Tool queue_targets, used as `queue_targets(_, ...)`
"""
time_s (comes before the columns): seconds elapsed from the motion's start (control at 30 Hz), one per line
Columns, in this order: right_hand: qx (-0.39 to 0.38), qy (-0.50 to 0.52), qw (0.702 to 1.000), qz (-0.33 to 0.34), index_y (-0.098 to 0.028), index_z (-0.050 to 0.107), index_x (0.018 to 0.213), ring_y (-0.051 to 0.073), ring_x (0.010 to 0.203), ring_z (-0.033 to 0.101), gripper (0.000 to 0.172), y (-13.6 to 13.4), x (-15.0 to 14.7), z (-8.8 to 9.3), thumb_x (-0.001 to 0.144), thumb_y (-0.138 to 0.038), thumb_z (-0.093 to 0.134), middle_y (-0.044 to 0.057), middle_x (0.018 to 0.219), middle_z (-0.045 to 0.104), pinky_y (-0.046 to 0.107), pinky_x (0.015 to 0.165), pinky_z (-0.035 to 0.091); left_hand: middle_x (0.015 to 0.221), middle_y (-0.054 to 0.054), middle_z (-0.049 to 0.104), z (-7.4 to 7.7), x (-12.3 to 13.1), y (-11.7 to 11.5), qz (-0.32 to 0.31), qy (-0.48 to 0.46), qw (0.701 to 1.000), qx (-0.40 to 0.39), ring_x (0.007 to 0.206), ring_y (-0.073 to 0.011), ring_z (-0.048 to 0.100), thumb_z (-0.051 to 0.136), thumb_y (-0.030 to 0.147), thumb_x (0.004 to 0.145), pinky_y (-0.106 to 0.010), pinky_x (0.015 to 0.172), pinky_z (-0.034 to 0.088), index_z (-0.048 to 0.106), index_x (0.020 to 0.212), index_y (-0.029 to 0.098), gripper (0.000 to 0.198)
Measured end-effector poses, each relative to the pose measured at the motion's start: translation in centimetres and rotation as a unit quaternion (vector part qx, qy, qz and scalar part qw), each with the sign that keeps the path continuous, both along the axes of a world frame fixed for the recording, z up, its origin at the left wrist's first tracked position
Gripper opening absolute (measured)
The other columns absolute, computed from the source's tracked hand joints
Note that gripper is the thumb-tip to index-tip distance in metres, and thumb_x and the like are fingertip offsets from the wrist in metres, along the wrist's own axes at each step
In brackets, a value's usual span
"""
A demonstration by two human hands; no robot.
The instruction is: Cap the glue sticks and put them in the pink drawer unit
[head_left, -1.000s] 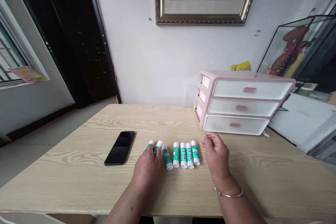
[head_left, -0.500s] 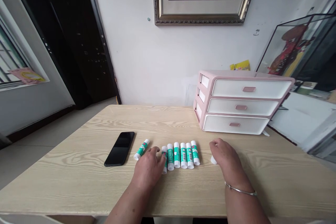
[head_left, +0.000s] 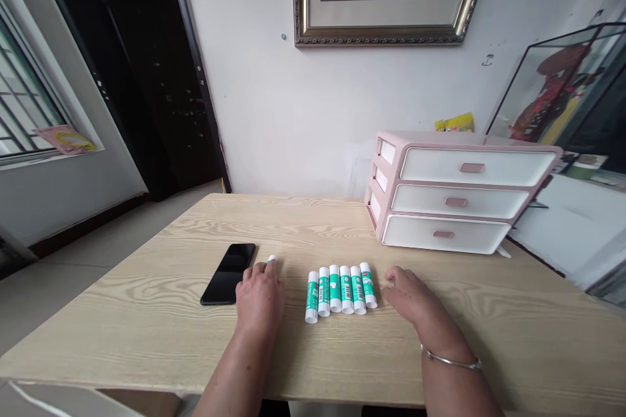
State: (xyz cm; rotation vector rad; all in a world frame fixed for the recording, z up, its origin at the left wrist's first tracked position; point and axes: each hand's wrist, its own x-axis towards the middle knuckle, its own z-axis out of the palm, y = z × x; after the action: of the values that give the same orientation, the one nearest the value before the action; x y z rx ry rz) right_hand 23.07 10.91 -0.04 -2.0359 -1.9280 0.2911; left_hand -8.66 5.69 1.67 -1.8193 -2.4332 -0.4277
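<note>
My left hand (head_left: 259, 295) lies over a glue stick (head_left: 272, 258) beside the phone, its fingers closed around it. Only the white end and a bit of green label show past the fingers. Several white and green glue sticks (head_left: 335, 288) lie side by side in a row to the right of that hand. Just past the right end of the row is my right hand (head_left: 407, 295), its fingers curled toward the table. Whatever may be inside those fingers is hidden.
A black phone (head_left: 228, 275) lies on the wooden table (head_left: 161, 332), left of my left hand. At the back right stands a pink and white drawer unit (head_left: 454, 201), with a yellow packet (head_left: 456, 123) showing behind its top. A framed picture (head_left: 381, 34) hangs on the wall.
My left hand has moved left from the row's left end onto the separate glue stick. My right hand has shifted slightly left toward the row, and the white piece under it no longer shows.
</note>
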Motion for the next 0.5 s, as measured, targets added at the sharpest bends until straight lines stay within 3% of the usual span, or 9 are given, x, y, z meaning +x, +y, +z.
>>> queue_targets(0.2, 0.061, 0.046, 0.996, 0.037, -0.017, 0.071, 0.109, 0.024, 0.104, 0.068, 0.036, 0.1, -0.6, -0.6, 0.079, -0.003, 0.056, 0.014, 0.11, 0.072, 0.03, 0.089, 0.048, 0.13, -0.018, 0.066, -0.2, 0.0, 0.6, 0.0, 0.0, 1.0, -0.027, 0.116, -0.0304, 0.06, 0.041, 0.014, 0.094, -0.038, 0.091, 0.045, 0.056, 0.141, 0.016, 0.048)
queue_targets(0.33, 0.106, 0.147, 0.983, 0.008, -0.016, 0.072, 0.107, 0.022, 0.101, 0.069, 0.037, 0.2, -1.5, 0.7, 0.078, -0.002, 0.054, 0.012, 0.109, 0.073, 0.031, 0.091, 0.05, 0.13, -0.017, 0.065, -0.6, 0.0, 0.7, -0.014, -0.003, 0.999, -0.029, 0.119, -0.0288, 0.059, 0.043, 0.013, 0.094, -0.035, 0.096, 0.042, 0.057, 0.138, 0.016, 0.046)
queue_targets(0.4, 0.128, 0.239, 0.962, -0.008, -0.018, 0.072, 0.105, 0.021, 0.096, 0.07, 0.032, 0.2, -2.1, 1.6, 0.079, -0.008, 0.057, 0.01, 0.103, 0.075, 0.032, 0.089, 0.052, 0.127, -0.016, 0.066, -0.7, 0.2, 0.7, -0.021, -0.006, 0.999, -0.028, 0.119, -0.0291, 0.058, 0.046, 0.015, 0.095, -0.035, 0.096, 0.042, 0.06, 0.133, 0.017, 0.04)
queue_targets(0.5, 0.132, 0.402, 0.906, -0.005, -0.02, 0.073, 0.1, 0.022, 0.088, 0.071, 0.023, 0.1, -3.2, 2.3, 0.079, -0.024, 0.065, 0.007, 0.093, 0.077, 0.032, 0.078, 0.055, 0.12, -0.016, 0.067, -1.0, 0.4, 0.9, -0.036, -0.018, 0.999, -0.021, 0.115, -0.0315, 0.058, 0.049, 0.022, 0.096, -0.039, 0.095, 0.043, 0.066, 0.121, 0.016, 0.03)
